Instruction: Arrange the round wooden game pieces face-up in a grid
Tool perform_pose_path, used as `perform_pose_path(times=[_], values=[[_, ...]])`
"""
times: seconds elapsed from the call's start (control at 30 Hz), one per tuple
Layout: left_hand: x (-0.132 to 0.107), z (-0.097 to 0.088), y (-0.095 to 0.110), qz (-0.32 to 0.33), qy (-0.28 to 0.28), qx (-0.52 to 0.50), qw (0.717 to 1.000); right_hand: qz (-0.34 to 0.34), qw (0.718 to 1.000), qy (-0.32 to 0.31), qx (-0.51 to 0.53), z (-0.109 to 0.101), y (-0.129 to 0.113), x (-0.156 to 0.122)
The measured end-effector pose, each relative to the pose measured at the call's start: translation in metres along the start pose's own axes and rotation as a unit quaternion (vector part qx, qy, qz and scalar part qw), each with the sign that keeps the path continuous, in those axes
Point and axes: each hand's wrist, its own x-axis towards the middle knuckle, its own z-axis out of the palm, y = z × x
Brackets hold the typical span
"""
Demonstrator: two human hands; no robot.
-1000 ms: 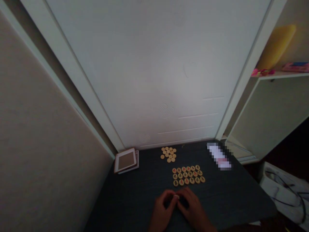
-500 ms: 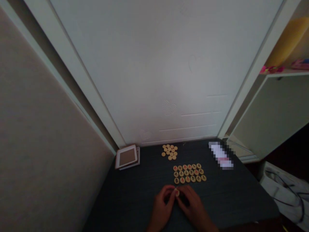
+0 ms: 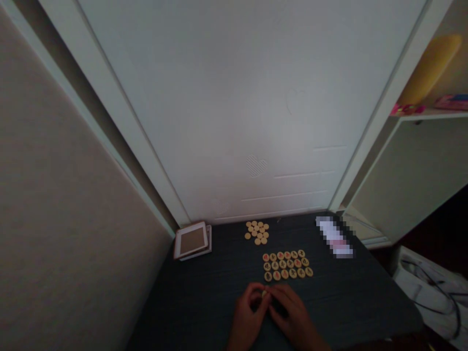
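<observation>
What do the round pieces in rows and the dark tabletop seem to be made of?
Round pieces: probably matte wood, judging by their tan colour, though plastic is possible. Dark tabletop: perhaps wood-look laminate, dull-finished, given its faint streaks.

Dim flat light, faint sheen low on white panel [image 3: 252, 112], murky tabletop [image 3: 204, 292], soft blur, pixelated patch [image 3: 334, 237]

One small, round, pale piece [image 3: 263, 294] is held on the near side, mostly hidden, its marking unreadable. Just beyond it, the rows [image 3: 282, 264] hold eighteen flat wooden discs, three rows of six, red or black characters facing up. Farther off and to the left, the cluster [image 3: 254, 233] of similar discs lies flat, plain faces up, loosely bunched.
</observation>
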Motion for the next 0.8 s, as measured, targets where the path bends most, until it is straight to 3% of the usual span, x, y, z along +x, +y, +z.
perform_pose_path(times=[0.33, 0.8], values=[[-0.003, -0.004, 0.010, -0.008, -0.023, 0.002, 1.000, 0.003, 1.000, 0.015, -0.010, -0.005, -0.007, 0.004], [-0.001, -0.002, 0.002, 0.010, -0.025, 0.004, 1.000, 0.016, 0.999, -0.019, 0.028, -0.002, -0.002, 0.000]])
